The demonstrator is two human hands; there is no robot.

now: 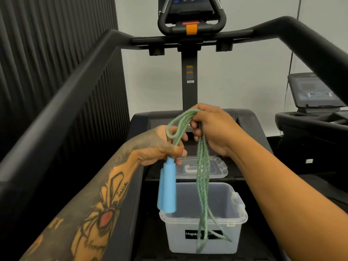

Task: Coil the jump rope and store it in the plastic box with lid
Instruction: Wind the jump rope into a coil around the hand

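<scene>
A green braided jump rope (202, 178) hangs in several long loops from my right hand (212, 129), which grips the bundle's top. My left hand (162, 147) holds the rope just above its blue handles (167, 189), which dangle side by side; a small loop of rope stands above this hand. Below the hands stands the clear plastic box (239, 221), open, with a black label on its front. The rope's lowest loops hang in front of the box wall. The clear lid (216, 170) lies flat just beyond the box.
The box and lid rest on a black treadmill deck (150, 232). The treadmill's handrails (62, 102) run along both sides and its console (191, 14) rises ahead. A second machine (316, 102) stands at the right. A dark slatted wall is at the left.
</scene>
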